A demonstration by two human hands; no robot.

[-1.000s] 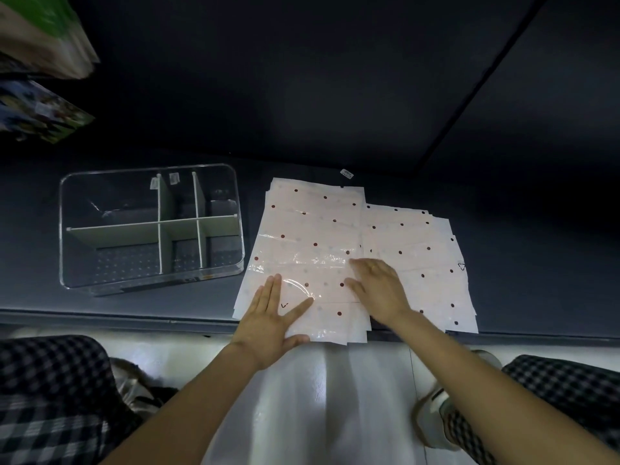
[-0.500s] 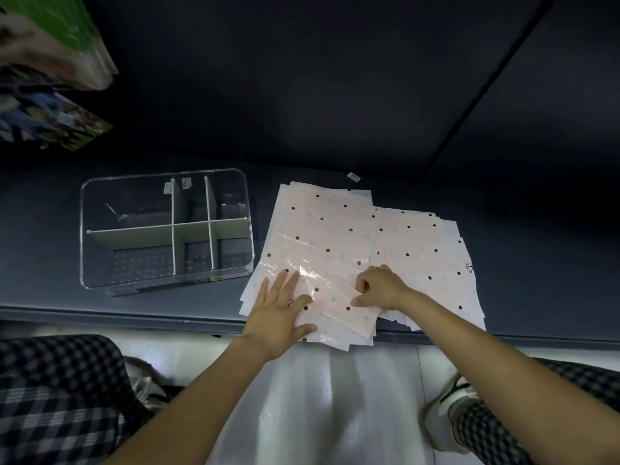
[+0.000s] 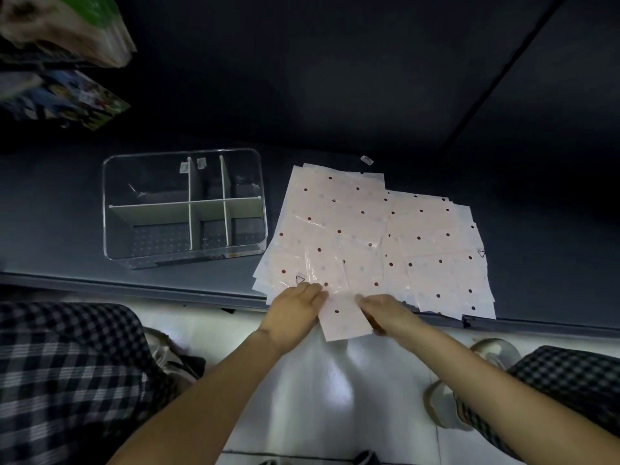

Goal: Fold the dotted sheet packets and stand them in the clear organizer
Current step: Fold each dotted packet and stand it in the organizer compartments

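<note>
Two hands are busy with one dotted packet [image 3: 342, 307] at about 6 o'clock, right at the near edge of the dark table [image 3: 67, 203]. The left hand [image 3: 295, 307] grips the packet's left side. The right hand [image 3: 382, 312] grips its right side. The fingers on both hands curl round the edges, with the fingertips hidden under the packet, so I cannot tell how tightly they pinch. The packet sticks out past the table edge, toward the person.

The rest of the dotted packets lie in a messy spread [image 3: 385, 236] just behind it, from the middle out to 3 o'clock. They are flat and lie over each other.

The clear organizer [image 3: 110, 209] sits at about 9 o'clock, just beside the spread and not touching it. It has white walls inside that split it into small boxes. I see no packets standing in it.

I think the job has only just begun. The step now looks like lifting one packet off the pile to fold it. Next, one side must come over to meet the other and be pressed flat. The plastic looks shiny and slippery, so a firm hold will help.
</note>
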